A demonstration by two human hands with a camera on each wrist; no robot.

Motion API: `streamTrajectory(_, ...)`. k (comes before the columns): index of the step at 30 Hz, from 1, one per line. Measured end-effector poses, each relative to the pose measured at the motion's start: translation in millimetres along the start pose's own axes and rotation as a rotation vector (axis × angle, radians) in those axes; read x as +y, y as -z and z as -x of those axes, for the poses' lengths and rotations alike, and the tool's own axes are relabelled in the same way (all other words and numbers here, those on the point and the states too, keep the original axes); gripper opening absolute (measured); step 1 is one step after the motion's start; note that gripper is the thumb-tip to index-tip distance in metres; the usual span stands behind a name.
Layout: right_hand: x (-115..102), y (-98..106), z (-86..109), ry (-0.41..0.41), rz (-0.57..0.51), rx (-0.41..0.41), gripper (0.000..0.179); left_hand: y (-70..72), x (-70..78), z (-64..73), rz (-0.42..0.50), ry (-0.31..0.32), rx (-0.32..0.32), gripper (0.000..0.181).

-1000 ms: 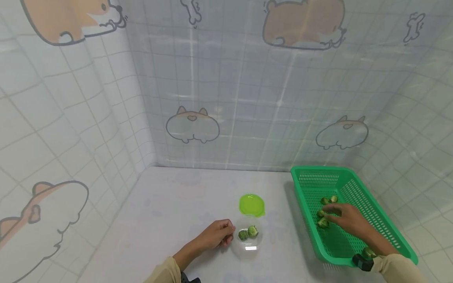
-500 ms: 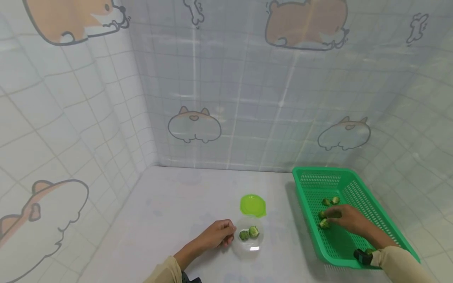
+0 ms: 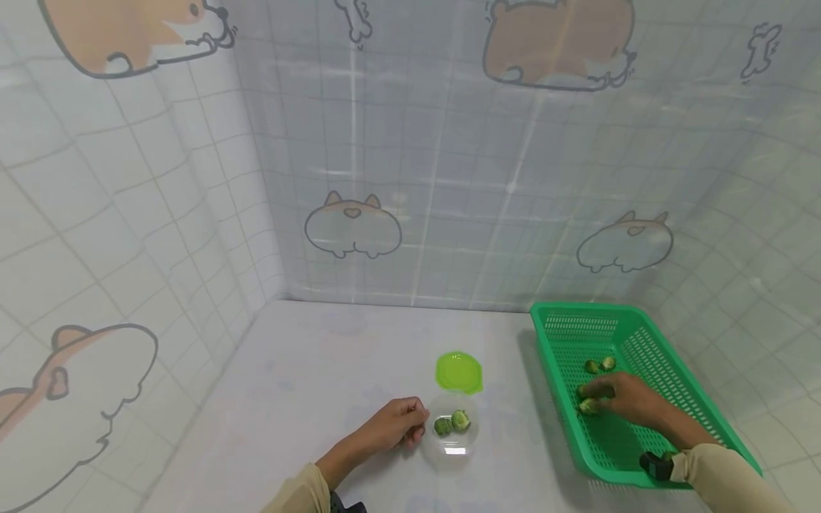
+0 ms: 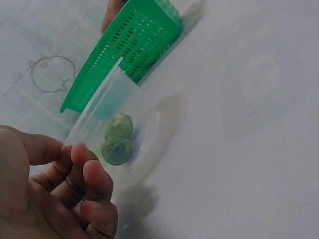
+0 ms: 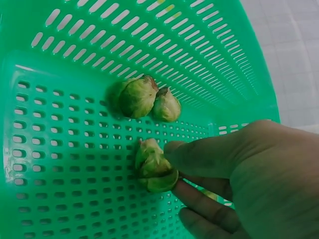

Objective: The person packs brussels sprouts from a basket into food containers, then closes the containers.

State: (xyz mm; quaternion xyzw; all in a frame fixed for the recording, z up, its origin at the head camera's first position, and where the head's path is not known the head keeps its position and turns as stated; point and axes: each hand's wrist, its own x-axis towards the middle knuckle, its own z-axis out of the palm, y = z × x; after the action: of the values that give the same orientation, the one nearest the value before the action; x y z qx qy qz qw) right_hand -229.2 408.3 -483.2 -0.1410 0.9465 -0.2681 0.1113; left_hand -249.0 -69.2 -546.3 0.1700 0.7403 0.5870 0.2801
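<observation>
Thumb and fingers of my left hand pinch the rim of a clear plastic bowl standing on the table. Two Brussels sprouts lie in the bowl. Inside the green basket, my right hand has its thumb and finger at a Brussels sprout on the basket floor, pinching its side in the right wrist view. Two more sprouts sit close by, against the slotted wall. Behind the fingers another sprout is mostly hidden.
A lime-green lid lies flat just beyond the bowl. Two further sprouts are deeper in the basket, and one is partly covered by the right wrist. Curtain-like walls enclose the white table at the back and sides.
My right hand has lowered slightly in the basket, and its thumb and fingers have come closer together. My left hand stays at the bowl. The view has shifted a little.
</observation>
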Motion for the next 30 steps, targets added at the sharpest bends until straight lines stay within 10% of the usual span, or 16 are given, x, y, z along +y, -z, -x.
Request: streamTrajectory(30, 0.8, 1.4, 0.5, -0.052, 0.044, 0.001, 0.023, -1.8, 0.0, 1.8, -0.016, 0.007, 0.024, 0.027)
